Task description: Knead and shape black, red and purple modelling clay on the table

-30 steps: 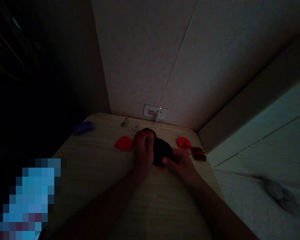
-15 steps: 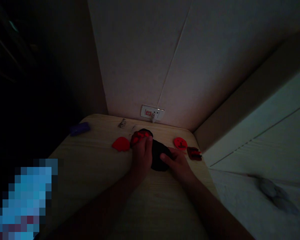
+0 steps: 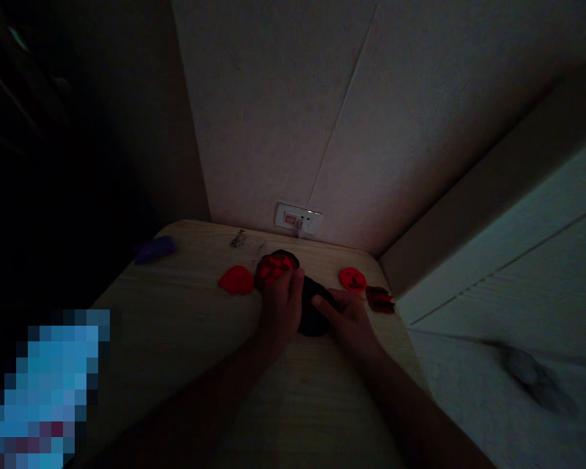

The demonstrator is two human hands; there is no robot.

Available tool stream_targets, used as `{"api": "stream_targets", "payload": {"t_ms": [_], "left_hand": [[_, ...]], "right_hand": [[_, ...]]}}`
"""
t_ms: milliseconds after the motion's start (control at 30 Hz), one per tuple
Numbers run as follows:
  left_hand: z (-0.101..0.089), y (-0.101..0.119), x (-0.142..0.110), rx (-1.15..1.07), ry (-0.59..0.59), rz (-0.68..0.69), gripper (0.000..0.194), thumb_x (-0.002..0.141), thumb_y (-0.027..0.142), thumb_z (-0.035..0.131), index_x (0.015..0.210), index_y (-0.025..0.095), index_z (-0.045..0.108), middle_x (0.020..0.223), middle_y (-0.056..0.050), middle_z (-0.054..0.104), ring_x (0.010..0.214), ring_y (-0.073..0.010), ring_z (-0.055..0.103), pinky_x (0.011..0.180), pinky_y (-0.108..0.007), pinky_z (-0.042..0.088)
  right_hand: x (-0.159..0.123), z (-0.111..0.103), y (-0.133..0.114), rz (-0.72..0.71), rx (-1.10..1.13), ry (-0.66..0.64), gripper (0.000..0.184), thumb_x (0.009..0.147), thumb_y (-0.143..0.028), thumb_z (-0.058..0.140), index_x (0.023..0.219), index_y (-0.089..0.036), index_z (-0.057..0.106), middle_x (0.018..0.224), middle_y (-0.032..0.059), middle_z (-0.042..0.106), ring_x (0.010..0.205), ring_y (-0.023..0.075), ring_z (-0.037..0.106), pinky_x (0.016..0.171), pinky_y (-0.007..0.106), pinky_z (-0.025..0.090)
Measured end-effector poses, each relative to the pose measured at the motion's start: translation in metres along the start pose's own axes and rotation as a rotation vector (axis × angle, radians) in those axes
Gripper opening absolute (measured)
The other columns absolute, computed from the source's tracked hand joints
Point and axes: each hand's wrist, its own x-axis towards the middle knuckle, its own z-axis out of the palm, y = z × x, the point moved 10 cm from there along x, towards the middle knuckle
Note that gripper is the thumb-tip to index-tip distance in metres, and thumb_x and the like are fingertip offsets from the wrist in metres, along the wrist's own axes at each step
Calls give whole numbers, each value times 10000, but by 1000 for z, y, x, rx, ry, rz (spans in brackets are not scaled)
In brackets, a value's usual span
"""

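Note:
Between my hands is a flat, dark, rounded piece [image 3: 313, 319] that looks like soft modelling clay, though the light is dim. My left hand [image 3: 282, 306] grips its left side with the thumb uppermost. My right hand [image 3: 344, 319] pinches its right edge, thumb on top and fingers beneath. Just beyond my left hand sits a round dark piece with red patches [image 3: 276, 266]. A flat red piece [image 3: 237, 280] lies to its left. Right of my hands are a red disc with dark marks [image 3: 353, 279] and a dark-and-red striped piece [image 3: 379, 299].
The wooden tabletop [image 3: 190, 306] meets the wall at the back. A purple packet [image 3: 155, 249] lies at the left edge. Dark smudges [image 3: 237, 239] mark the far side. A wall socket [image 3: 299, 219] with a plug sits above the table. Grey shoes [image 3: 537, 378] rest on the floor at right.
My left hand has shifted slightly off the red-patched piece, so more of it shows. Both hands stay on the dark flat piece, which has tilted a little. The whole view has drifted slightly.

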Motion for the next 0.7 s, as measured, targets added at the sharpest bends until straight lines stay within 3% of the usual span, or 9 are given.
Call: {"api": "stream_targets", "payload": {"t_ms": [167, 333, 533, 700], "left_hand": [[0, -3, 1, -6, -3, -28, 423, 1004, 428, 400, 647, 211, 466, 572, 22, 502, 557, -139, 477, 565, -291, 301], [-8, -5, 5, -28, 63, -36, 423, 1004, 428, 399, 650, 210, 477, 595, 17, 502, 578, -145, 481, 583, -294, 323], [-16, -6, 8, -20, 108, -39, 430, 1007, 435, 395, 647, 212, 469, 602, 11, 499, 593, -153, 486, 593, -300, 331], [-21, -7, 8, -51, 143, -60, 403, 1012, 415, 394, 710, 201, 552, 657, -4, 565, 639, -162, 525, 618, -292, 365]], "right_hand": [[-1, -1, 0, 17, 1, 9, 340, 754, -463, 831, 699, -141, 737, 593, -6, 632, 495, 93, 482, 478, 219, 376], [1, 3, -3, -8, 62, -32, 315, 815, -464, 785, 760, -157, 740, 653, 0, 664, 559, 105, 535, 559, 231, 434], [2, -4, -3, -34, 14, -20, 331, 829, -454, 775, 696, -157, 717, 600, -9, 634, 521, 106, 509, 522, 236, 402], [-1, 9, -9, -13, 27, -101, 283, 768, -435, 832, 800, -164, 755, 695, 15, 713, 604, 135, 611, 598, 250, 480]]}}
